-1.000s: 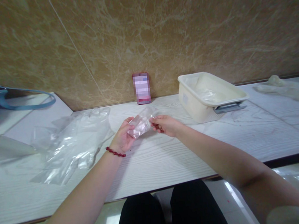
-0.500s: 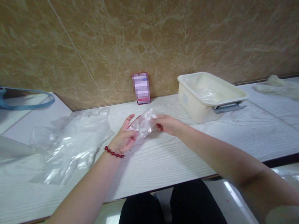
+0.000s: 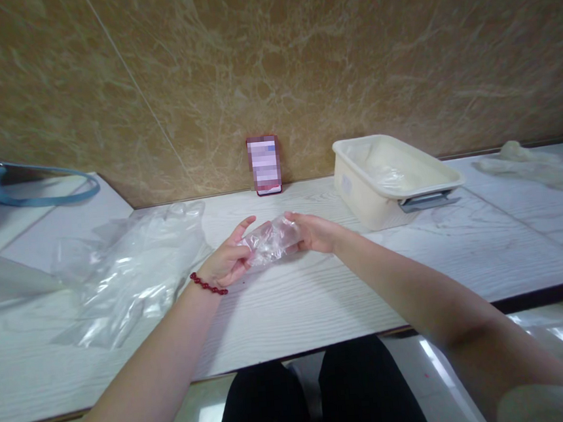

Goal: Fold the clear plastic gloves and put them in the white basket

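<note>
A small clear plastic bag (image 3: 275,239), crinkled and shiny, is stretched between my two hands above the table. My left hand (image 3: 227,260), with a red bead bracelet at the wrist, grips the bag's left end; its index finger points outward. My right hand (image 3: 315,232) pinches the other end, with some fingers hidden behind the plastic. Something faintly pinkish shows through the bag near my left hand, too blurred to name. To the left, a pile of clear plastic bags (image 3: 138,266) lies flat on the table.
A phone (image 3: 264,165) leans upright against the marbled wall (image 3: 298,58). The cream plastic bin (image 3: 367,200) at the right holds clear plastic. Farther right lies crumpled translucent plastic (image 3: 534,166). A white box (image 3: 70,223) and a blue strap (image 3: 48,200) are at the left.
The bag is spread a little wider and lower between my hands. My right thumb has shifted onto its upper right edge. My left hand has moved slightly left.
</note>
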The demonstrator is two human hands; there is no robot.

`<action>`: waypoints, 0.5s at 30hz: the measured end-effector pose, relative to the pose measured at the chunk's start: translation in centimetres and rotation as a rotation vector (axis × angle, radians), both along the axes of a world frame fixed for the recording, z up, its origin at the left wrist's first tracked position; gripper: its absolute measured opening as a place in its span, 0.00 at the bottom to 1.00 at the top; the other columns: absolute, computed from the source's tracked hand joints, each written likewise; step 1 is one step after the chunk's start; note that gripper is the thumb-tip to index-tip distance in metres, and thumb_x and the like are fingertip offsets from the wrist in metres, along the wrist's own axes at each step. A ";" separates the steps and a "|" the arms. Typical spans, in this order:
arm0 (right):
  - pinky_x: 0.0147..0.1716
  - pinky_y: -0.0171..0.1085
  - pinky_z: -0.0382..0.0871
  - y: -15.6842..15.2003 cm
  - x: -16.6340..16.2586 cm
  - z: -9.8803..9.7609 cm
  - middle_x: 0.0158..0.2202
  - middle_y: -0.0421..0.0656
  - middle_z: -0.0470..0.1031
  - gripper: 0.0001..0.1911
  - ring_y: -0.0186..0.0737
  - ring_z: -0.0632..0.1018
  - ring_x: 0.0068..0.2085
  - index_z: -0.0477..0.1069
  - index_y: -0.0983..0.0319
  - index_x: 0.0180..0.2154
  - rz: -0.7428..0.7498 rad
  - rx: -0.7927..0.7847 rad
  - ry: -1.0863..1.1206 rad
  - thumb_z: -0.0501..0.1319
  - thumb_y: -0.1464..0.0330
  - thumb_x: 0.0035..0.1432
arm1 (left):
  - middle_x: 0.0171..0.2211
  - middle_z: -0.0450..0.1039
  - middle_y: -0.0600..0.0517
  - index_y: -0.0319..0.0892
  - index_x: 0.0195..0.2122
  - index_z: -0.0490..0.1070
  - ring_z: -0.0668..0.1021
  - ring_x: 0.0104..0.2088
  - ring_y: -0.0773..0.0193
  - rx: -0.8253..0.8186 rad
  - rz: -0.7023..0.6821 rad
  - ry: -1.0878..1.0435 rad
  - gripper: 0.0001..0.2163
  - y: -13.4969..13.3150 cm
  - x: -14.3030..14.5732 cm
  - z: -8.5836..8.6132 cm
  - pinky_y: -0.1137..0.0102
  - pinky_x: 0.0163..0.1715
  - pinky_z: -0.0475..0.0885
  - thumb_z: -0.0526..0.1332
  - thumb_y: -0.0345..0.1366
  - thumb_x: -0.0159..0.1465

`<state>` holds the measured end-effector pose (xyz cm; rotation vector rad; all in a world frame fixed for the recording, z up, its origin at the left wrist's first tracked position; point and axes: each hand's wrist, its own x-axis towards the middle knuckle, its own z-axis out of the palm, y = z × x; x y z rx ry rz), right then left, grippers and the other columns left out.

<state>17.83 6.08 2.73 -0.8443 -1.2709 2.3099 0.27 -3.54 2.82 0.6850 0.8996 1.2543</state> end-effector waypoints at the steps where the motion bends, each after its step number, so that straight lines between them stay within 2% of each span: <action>1: 0.26 0.33 0.67 -0.1 -0.1 -0.1 0.27 0.42 0.72 0.10 0.34 0.72 0.29 0.67 0.64 0.30 -0.019 0.038 -0.027 0.59 0.63 0.50 | 0.47 0.67 0.48 0.48 0.47 0.62 0.74 0.27 0.71 -0.009 0.011 0.000 0.32 0.0 0.0 0.0 0.82 0.18 0.65 0.53 0.13 0.42; 3: 0.25 0.30 0.66 -0.1 -0.3 -0.5 0.25 0.40 0.71 0.06 0.30 0.70 0.26 0.67 0.65 0.28 -0.085 0.088 -0.070 0.61 0.69 0.47 | 0.44 0.69 0.49 0.47 0.47 0.62 0.75 0.28 0.71 -0.024 0.050 -0.007 0.32 0.2 0.1 -0.1 0.82 0.20 0.67 0.52 0.13 0.42; 5: 0.24 0.29 0.65 0.0 -0.6 -0.9 0.22 0.39 0.69 0.05 0.28 0.68 0.23 0.66 0.65 0.26 -0.162 0.125 -0.082 0.61 0.69 0.48 | 0.39 0.71 0.49 0.43 0.47 0.62 0.75 0.30 0.70 -0.052 0.110 -0.023 0.29 0.6 0.2 -0.3 0.80 0.24 0.69 0.52 0.14 0.44; 8: 0.23 0.29 0.65 0.2 -1.1 -1.6 0.20 0.37 0.66 0.07 0.27 0.67 0.22 0.63 0.64 0.25 -0.272 0.218 -0.073 0.59 0.68 0.50 | 0.34 0.72 0.47 0.36 0.43 0.64 0.75 0.29 0.69 -0.150 0.198 -0.079 0.19 1.2 0.6 -0.7 0.76 0.29 0.72 0.52 0.19 0.50; 10: 0.23 0.30 0.66 0.2 -1.4 -1.9 0.21 0.36 0.65 0.08 0.28 0.68 0.23 0.61 0.63 0.24 -0.336 0.285 -0.061 0.59 0.66 0.50 | 0.33 0.72 0.45 0.34 0.41 0.66 0.76 0.30 0.65 -0.219 0.188 -0.117 0.12 1.5 1.0 -1.0 0.72 0.31 0.74 0.52 0.25 0.56; 13: 0.24 0.31 0.68 0.2 -1.6 -2.4 0.23 0.36 0.65 0.10 0.29 0.68 0.25 0.61 0.62 0.25 -0.389 0.359 -0.059 0.59 0.64 0.49 | 0.31 0.73 0.45 0.34 0.38 0.67 0.76 0.27 0.65 -0.261 0.175 -0.102 0.09 1.7 1.5 -1.2 0.72 0.26 0.74 0.55 0.33 0.58; 15: 0.24 0.32 0.69 0.1 -1.7 -2.5 0.24 0.36 0.65 0.10 0.29 0.68 0.25 0.61 0.61 0.25 -0.395 0.416 -0.073 0.59 0.62 0.48 | 0.28 0.72 0.47 0.34 0.34 0.68 0.75 0.24 0.70 -0.230 0.225 -0.056 0.06 1.6 1.8 -1.1 0.79 0.21 0.71 0.56 0.31 0.57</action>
